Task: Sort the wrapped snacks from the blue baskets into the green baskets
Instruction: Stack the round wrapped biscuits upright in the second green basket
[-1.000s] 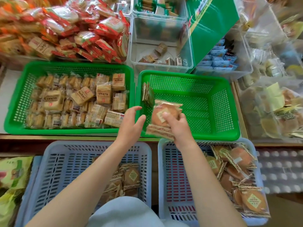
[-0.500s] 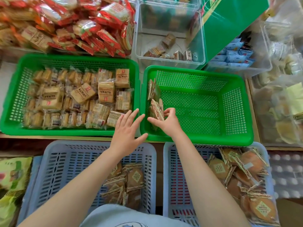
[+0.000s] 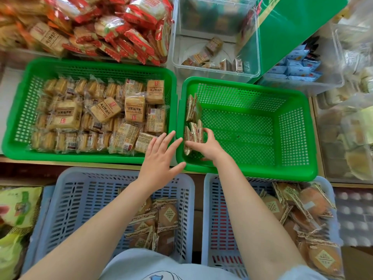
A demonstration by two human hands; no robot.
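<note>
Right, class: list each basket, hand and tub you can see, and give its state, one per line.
Left green basket: nearly full of wrapped biscuits.
Right green basket: mostly bare, a few packets upright at its left wall.
Left hand: open, holding nothing.
Right hand: holding upright packets.
Blue baskets: part filled.
Clear tub: nearly empty.

shop | bins of wrapped snacks (bulk stock) | sorting baskets

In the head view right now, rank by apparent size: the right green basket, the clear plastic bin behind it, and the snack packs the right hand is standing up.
1. right green basket
2. clear plastic bin, farther away, so true size unsure
3. snack packs held by the right hand
</note>
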